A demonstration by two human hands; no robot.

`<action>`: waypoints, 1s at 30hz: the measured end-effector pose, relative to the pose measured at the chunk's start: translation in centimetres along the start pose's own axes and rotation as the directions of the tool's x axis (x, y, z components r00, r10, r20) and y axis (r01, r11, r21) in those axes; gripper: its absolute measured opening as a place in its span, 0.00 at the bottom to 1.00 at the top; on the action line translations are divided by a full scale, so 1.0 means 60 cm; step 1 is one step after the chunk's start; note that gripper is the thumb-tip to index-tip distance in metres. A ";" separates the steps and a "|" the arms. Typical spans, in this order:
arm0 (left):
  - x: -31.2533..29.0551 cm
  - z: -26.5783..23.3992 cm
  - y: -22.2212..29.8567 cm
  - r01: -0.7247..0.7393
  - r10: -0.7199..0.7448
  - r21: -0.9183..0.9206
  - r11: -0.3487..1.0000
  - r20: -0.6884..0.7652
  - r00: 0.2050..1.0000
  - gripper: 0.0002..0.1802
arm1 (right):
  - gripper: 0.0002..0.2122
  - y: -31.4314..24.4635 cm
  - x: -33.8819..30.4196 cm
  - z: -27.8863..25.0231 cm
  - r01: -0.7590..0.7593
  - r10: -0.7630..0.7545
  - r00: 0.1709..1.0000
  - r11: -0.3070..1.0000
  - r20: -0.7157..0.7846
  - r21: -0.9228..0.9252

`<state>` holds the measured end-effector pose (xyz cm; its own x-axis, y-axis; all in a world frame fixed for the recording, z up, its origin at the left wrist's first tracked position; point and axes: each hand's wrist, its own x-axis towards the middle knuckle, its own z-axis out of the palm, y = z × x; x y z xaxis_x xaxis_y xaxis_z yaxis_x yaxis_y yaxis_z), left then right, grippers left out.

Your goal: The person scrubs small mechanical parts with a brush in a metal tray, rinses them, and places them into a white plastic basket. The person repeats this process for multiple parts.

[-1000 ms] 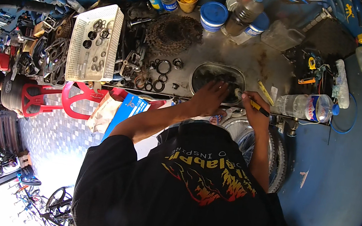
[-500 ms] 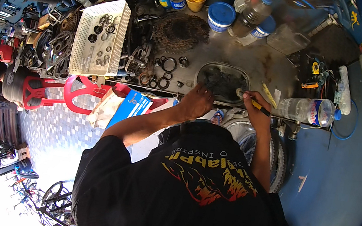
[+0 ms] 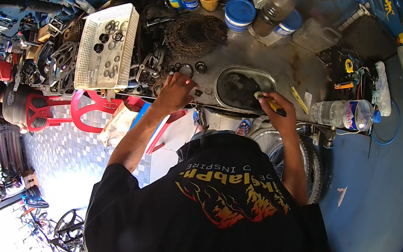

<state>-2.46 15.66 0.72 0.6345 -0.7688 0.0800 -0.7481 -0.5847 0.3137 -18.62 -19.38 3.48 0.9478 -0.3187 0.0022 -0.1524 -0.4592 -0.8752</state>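
My right hand [image 3: 285,114] is closed around the yellow-and-black handle of a small brush [image 3: 259,95]. The brush's pale head hangs over the right side of an oval metal tray [image 3: 248,69] holding dark liquid. To the left of the tray, my left hand [image 3: 177,92] reaches over the bench among metal rings. Its fingers look slightly apart, with the tips at a ring [image 3: 185,69]; whether they touch it is unclear. Another ring [image 3: 200,67] lies just to the right of those fingers, and a small dark part [image 3: 198,92] is beside the hand.
A cream perforated basket [image 3: 85,49] with rings stands at left. Behind are rusty sprockets [image 3: 194,35], a blue-lidded tub [image 3: 239,15] and a bottle of dark liquid [image 3: 275,11]. A clear plastic bottle [image 3: 343,113] lies at right, near a yellow cutter [image 3: 299,99].
My left hand has moved left from the tray to the rings on the bench. The brush in my right hand has shifted slightly left, over the tray.
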 end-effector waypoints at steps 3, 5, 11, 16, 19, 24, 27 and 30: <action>0.007 0.017 0.003 -0.027 0.024 -0.042 0.999 -0.068 0.997 0.22 | 0.14 -0.002 0.006 0.006 0.032 -0.032 0.999 0.996 -0.004 -0.086; 0.023 0.025 0.007 -0.009 -0.010 -0.159 0.987 -0.121 0.993 0.20 | 0.14 0.000 0.006 0.003 0.058 -0.060 0.998 0.988 -0.008 -0.142; 0.078 0.041 0.078 0.211 -0.299 -0.635 0.743 -0.032 0.954 0.18 | 0.19 0.002 0.007 -0.015 0.043 -0.053 0.998 0.906 -0.014 -0.420; 0.135 0.056 0.167 0.203 -0.293 -0.671 0.713 -0.023 0.956 0.18 | 0.15 -0.039 0.021 0.016 -0.096 0.099 0.994 0.993 -0.038 0.073; 0.153 0.062 0.191 0.173 -0.257 -0.645 0.745 -0.038 0.966 0.18 | 0.14 -0.055 0.029 0.036 -0.039 0.059 0.994 0.976 -0.087 0.215; 0.153 0.065 0.193 0.229 -0.290 -0.623 0.748 0.003 0.957 0.19 | 0.13 -0.042 0.040 0.028 -0.084 0.098 0.987 0.991 -0.129 0.108; 0.154 0.070 0.192 0.207 -0.300 -0.622 0.755 -0.047 0.953 0.19 | 0.12 -0.037 0.035 0.030 0.012 0.010 0.997 0.953 -0.071 0.304; 0.156 0.078 0.197 0.162 -0.330 -0.681 0.714 -0.124 0.936 0.19 | 0.11 -0.039 0.030 0.030 -0.098 0.144 0.957 0.977 -0.251 0.188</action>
<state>-6.28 0.34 0.72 0.8646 -0.4946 0.0883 -0.2994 -0.3661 0.8811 -16.06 -17.39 4.70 0.8151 -0.5793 -0.0031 -0.1895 -0.2616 -0.9464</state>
